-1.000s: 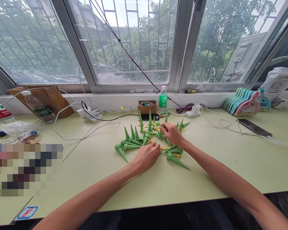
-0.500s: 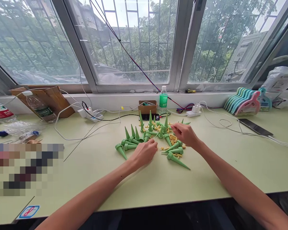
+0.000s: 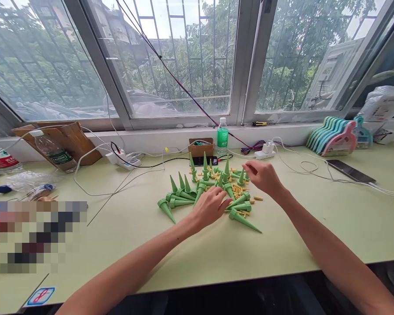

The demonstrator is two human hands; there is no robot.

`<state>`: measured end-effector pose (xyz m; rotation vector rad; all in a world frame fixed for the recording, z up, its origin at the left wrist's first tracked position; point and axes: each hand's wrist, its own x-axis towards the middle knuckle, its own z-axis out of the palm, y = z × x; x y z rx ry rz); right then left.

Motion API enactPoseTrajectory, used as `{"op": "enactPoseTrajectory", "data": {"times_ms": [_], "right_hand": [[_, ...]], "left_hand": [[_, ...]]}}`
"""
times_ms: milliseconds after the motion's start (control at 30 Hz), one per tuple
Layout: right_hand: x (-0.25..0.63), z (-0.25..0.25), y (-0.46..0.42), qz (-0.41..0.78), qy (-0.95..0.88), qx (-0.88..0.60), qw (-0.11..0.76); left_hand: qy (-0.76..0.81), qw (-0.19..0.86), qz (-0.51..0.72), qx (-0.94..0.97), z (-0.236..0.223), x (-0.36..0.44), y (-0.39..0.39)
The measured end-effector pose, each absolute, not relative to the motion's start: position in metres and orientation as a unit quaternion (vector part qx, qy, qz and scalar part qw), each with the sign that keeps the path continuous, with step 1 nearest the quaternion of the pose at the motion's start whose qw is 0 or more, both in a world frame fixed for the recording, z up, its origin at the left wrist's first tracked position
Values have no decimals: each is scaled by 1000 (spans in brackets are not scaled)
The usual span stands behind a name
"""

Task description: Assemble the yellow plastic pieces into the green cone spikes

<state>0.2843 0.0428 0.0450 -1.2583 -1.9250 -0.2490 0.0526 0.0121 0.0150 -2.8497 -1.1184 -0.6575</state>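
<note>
Green plastic cone spikes with ribbed caps [image 3: 245, 221] lie and stand in a cluster on the table, several of them point up. Small yellow T-shaped plastic pieces [image 3: 239, 191] are heaped among them. My left hand [image 3: 212, 204] reaches over the front of the cluster, palm down, thumb apart from the fingers, with nothing visible in it. At the cluster's right side, my right hand [image 3: 264, 176] is raised with its fingers curled together near a standing green spike [image 3: 241, 177]. Whatever its fingertips may hold is hidden. One yellow piece [image 3: 258, 198] lies apart, below that hand.
Behind the cluster are a small cardboard box [image 3: 201, 146], a phone [image 3: 208, 161] and a green-labelled bottle [image 3: 222, 136]. Cables and power strips [image 3: 127, 162] run along the wall. Pastel plastic dustpan-like items [image 3: 335, 136] and a dark phone [image 3: 350, 171] sit right; bottles [image 3: 57, 152] stand left.
My left hand has moved right and its thumb has spread from the fingers. My right hand has shifted slightly right and away from me. A yellow piece now shows at the right.
</note>
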Motion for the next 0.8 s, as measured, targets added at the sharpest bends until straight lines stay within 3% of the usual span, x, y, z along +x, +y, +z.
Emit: {"op": "enactPoseTrajectory", "data": {"times_ms": [167,400,800], "right_hand": [[295,45,49,-150,-701,-491,496],[299,41,49,-126,-708,-500,482],[304,39,53,-94,-707,-527,462]], "left_hand": [[-389,-60,-210,-895,21,102,22],[-408,-49,-174,-895,11,143,30],[-405,-14,-153,-901,3,137,26]]}}
